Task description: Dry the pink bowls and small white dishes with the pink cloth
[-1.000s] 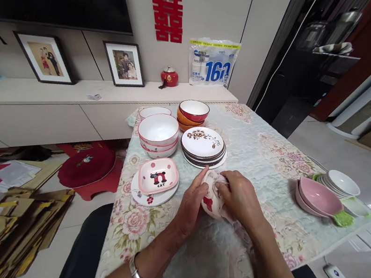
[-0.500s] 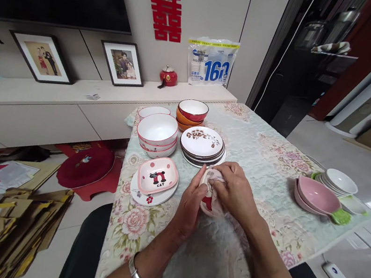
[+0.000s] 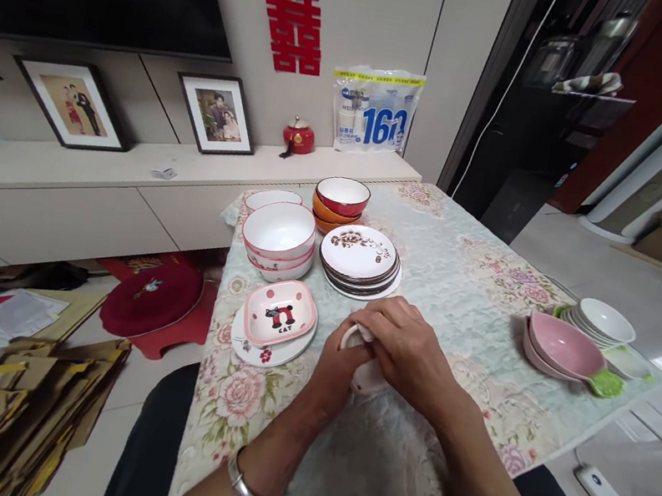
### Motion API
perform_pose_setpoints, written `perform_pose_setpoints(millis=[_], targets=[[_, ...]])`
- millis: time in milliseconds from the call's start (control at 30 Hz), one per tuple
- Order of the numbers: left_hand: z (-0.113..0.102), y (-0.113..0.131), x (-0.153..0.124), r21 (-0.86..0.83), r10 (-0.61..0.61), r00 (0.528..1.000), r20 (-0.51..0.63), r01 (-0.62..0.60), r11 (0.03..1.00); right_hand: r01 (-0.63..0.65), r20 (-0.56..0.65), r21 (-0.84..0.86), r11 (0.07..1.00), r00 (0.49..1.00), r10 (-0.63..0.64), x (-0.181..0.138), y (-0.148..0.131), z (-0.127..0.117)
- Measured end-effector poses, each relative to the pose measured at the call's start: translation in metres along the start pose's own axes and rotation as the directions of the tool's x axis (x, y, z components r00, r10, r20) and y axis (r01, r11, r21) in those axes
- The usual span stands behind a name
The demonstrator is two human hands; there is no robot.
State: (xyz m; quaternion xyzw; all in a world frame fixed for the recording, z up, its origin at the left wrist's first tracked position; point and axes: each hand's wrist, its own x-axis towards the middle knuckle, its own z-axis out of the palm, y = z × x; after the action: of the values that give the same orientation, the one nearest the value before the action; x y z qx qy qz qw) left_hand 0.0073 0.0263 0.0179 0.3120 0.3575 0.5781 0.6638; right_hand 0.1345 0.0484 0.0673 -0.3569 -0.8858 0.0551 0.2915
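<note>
Crockery all over the floral tablecloth (image 3: 478, 281), and the action sits just on the near side of the stack of brown-flowered plates (image 3: 360, 257). That's where both hands meet on a small white bowl (image 3: 365, 381). The left hand (image 3: 332, 371) cups it from the near side, and the right hand (image 3: 409, 350) lies over the top with its fingers curled close together across the rim. Both are closed on it, though the left fingertips are hidden under the right hand, so exactly how they lie can't be told. Only a sliver of rim and a patch of white wall show between the hands. It looks like glazed ceramic, so I'd judge it light, stiff, slick and quick to chip if it knocks the plates. The safest hold is probably a palm under the base with a thumb hooked over the rim. Left of the plate stack a pink cat dish (image 3: 279, 317) rests on a white plate (image 3: 263, 351). Red-rimmed white bowls (image 3: 278, 232) stand just beside the stack on that same side, with red and orange bowls (image 3: 341, 196) right behind it. Well off to the stack's right sit pink dishes (image 3: 561, 348) and white saucers (image 3: 604, 319).
</note>
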Motion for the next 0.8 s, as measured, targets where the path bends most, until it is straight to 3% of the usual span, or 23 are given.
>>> perform_pose_setpoints(millis=[100, 233, 333, 467, 600, 700, 800], targets=[[0.0, -0.004, 0.0, 0.053, 0.018, 0.993, -0.113, -0.012, 0.999, -0.094, 0.025, -0.02, 0.995, 0.995, 0.094, 0.001, 0.001, 0.001], [0.001, -0.008, 0.0, 0.0, 0.019, 0.979, -0.202, -0.019, 1.0, -0.281, -0.01, 0.061, 0.958, 0.959, 0.283, -0.001, 0.01, 0.002], [-0.001, -0.011, 0.0, -0.015, 0.017, 0.978, -0.209, -0.021, 1.0, -0.399, 0.026, 0.207, 0.893, 0.915, 0.403, -0.003, 0.021, 0.002], [-0.002, -0.01, 0.0, -0.039, 0.02, 0.99, -0.137, -0.026, 0.999, -0.459, 0.089, 0.291, 0.839, 0.886, 0.454, -0.007, 0.032, 0.003], [0.002, -0.002, -0.001, -0.091, -0.033, 0.999, -0.003, 0.033, 0.995, -0.368, -0.012, 0.143, 0.919, 0.928, 0.373, -0.007, 0.029, 0.002], [0.004, 0.005, -0.003, -0.118, -0.09, 0.991, 0.096, 0.101, 0.988, -0.211, -0.056, 0.088, 0.973, 0.975, 0.217, -0.006, 0.021, -0.001], [0.005, 0.007, -0.006, -0.096, -0.127, 0.985, 0.115, 0.138, 0.986, -0.047, -0.099, 0.097, 0.994, 0.993, 0.057, -0.004, 0.013, -0.004]])
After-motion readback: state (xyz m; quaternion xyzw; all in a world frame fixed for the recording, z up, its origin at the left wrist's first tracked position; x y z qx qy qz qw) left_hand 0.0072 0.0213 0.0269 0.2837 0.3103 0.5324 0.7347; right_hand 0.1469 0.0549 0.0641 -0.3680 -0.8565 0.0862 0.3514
